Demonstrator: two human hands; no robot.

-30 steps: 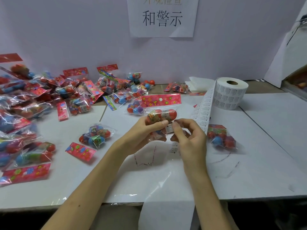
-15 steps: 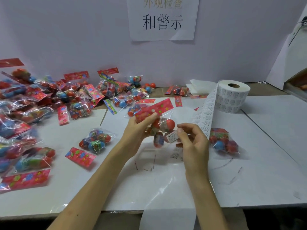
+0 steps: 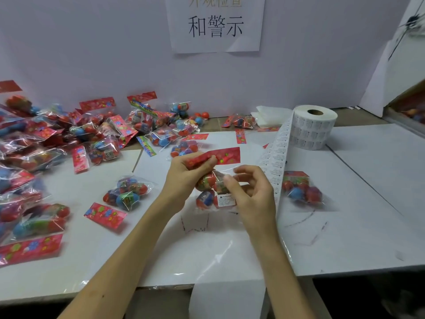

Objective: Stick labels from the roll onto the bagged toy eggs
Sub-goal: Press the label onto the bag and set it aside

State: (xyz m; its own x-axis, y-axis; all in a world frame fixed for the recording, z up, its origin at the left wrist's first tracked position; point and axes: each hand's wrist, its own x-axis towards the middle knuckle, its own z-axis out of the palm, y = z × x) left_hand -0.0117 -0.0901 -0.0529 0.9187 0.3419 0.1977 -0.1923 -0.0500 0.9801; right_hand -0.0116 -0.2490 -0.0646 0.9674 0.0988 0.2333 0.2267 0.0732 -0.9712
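Note:
My left hand [image 3: 188, 173] grips a clear bag of toy eggs [image 3: 210, 192] by its red header card [image 3: 224, 155], holding it upright above the table. A white warning label [image 3: 226, 200] sits on the bag's lower front. My right hand [image 3: 250, 192] is at the bag's right side, thumb pressing on the plastic just above the label, fingers loosely curled. The label roll [image 3: 314, 128] stands at the back right, and its strip of labels [image 3: 277, 162] runs down toward me past my right wrist.
A big heap of bagged eggs [image 3: 69, 139] fills the left and back of the white table [image 3: 368, 203]. One bag [image 3: 127, 192] lies left of my hands, another [image 3: 301, 189] lies right of the strip. A paper sign [image 3: 216, 24] hangs on the back wall.
My left hand turned the bag from lying sideways to hanging upright by its header. The label went from my right fingertips onto the bag's lower front, and my right thumb moved above it.

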